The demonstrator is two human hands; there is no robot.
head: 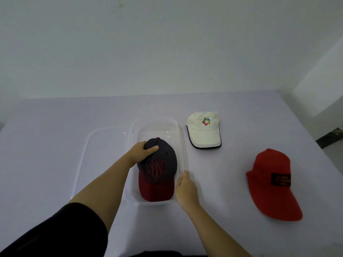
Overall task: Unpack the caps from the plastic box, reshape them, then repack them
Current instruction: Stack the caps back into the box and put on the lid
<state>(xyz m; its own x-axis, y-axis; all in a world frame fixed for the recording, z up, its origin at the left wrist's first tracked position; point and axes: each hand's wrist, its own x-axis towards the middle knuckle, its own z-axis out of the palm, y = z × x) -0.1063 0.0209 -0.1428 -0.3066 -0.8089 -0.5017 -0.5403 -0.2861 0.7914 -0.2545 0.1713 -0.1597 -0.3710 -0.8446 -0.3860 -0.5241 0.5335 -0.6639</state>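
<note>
A clear plastic box (154,125) stands in the middle of the table. Inside it lies a navy cap (163,160) with a dark red brim and red embroidery, brim pointing toward me. My left hand (141,152) grips the crown of this cap from the left. My right hand (186,190) holds the box's right rim near its front corner. A white cap (203,129) with a coloured logo lies on the table right of the box. A red cap (272,184) with a black patch lies further right and nearer to me.
The box's clear lid (96,154) lies flat on the table, touching the box's left side. The table is covered in a pale cloth (55,115); its right edge runs diagonally past the red cap. A white wall stands behind.
</note>
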